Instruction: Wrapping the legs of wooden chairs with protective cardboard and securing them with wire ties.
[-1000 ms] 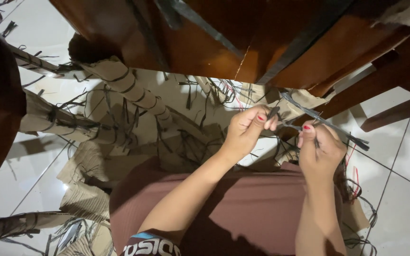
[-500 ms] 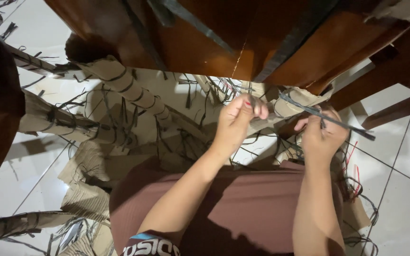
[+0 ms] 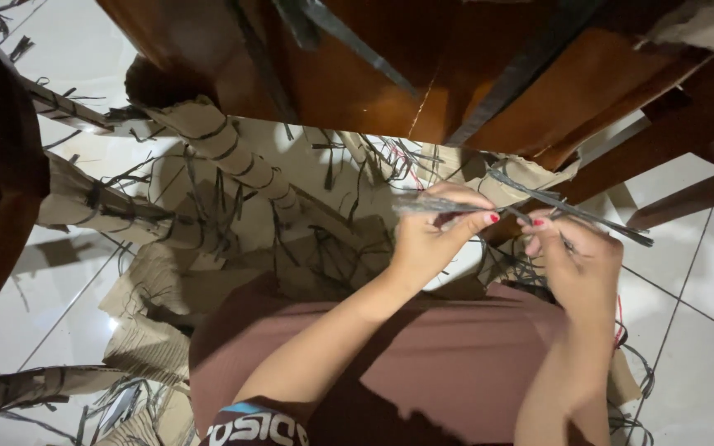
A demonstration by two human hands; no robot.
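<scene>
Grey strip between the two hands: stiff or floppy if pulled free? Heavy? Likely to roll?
The grey strip looks thin and flat, so probably light and bendy. It runs fairly straight past the right hand, hinting at some springiness. The left hand pinches it with fingertips only. Flat shape, so unlikely to roll.

Grey strip [image 3: 431, 204] motion-blurred in left hand [image 3: 431, 239], wooden chair [image 3: 423, 74] cropped by top edge, forearms cut off below

I see white tiled floor [image 3: 696, 347]; brown paper sheets [image 3: 159, 330], paper rolls [image 3: 225, 153], dark strip offcuts [image 3: 638, 363] lying on it.
</scene>
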